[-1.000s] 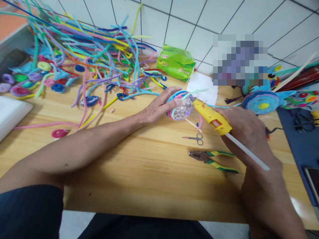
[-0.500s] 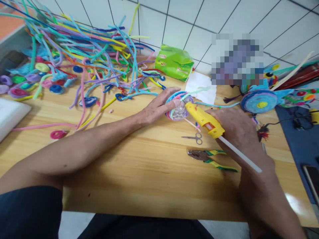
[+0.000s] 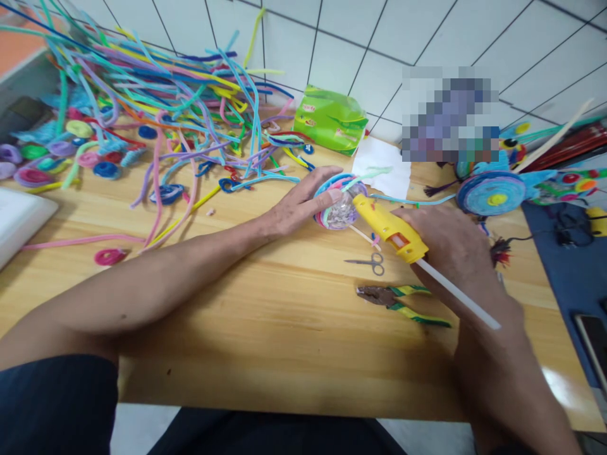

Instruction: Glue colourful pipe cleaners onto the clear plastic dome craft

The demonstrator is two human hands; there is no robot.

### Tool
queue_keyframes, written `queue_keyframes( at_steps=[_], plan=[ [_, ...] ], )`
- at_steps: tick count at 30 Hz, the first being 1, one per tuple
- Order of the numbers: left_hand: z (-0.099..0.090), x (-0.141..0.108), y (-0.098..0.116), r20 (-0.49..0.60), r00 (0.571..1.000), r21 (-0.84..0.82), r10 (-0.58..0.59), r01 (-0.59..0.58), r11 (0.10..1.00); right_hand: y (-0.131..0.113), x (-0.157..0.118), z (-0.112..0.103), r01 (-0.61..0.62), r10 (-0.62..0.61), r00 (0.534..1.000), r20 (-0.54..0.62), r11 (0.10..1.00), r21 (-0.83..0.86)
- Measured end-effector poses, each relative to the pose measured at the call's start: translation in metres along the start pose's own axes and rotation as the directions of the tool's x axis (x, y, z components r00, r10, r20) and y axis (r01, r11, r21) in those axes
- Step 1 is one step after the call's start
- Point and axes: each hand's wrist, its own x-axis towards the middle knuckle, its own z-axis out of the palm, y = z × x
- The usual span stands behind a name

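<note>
**Yellow glue gun (image 3: 391, 227) at a partly covered disc (image 3: 343, 215)**

Blue, pink and purple bands already lined the disc's edge, while its pale, glistening middle looked uncovered; that part seemed to be what was left. How much glue lay on it was too small to tell. One pale green strip (image 3: 374, 174) stuck out from the upper edge, beyond the left grip's thumb.

The disc sat within the left grip (image 3: 298, 205), which was clamped on it, thumb over the near face and fingers round the far edge. The right grip (image 3: 450, 240) was wrapped round the glue gun, its nozzle just beside the left thumb; whether it touched the disc could not be told. Nearer the wearer, between both grips, scissors (image 3: 367, 262) and pliers (image 3: 401, 303) lay on the desk (image 3: 246, 366).
</note>
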Motion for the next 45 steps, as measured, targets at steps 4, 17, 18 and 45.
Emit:
queue_keyframes(
  at_steps=[4,17,18,45],
  plan=[
    [-0.0006,0.0002,0.0,0.005,1.0,0.009,0.001,-0.001,1.0,-0.0027,-0.0001,0.0011,0.008,-0.008,1.0,0.005,1.0,0.008],
    [-0.0002,0.001,-0.0014,0.002,1.0,0.003,0.01,-0.01,1.0,-0.0007,-0.0001,0.0003,0.022,-0.022,0.999,-0.032,1.0,-0.004],
    [-0.0002,0.001,-0.0015,0.003,1.0,0.003,0.008,-0.008,1.0,-0.0012,0.0,0.0001,0.016,-0.016,1.0,-0.027,1.0,-0.004],
    [0.0,-0.0003,-0.0017,0.005,1.0,0.01,0.0,0.0,1.0,0.0002,0.0016,-0.005,-0.081,0.076,0.983,0.165,0.996,0.024]
  ],
)
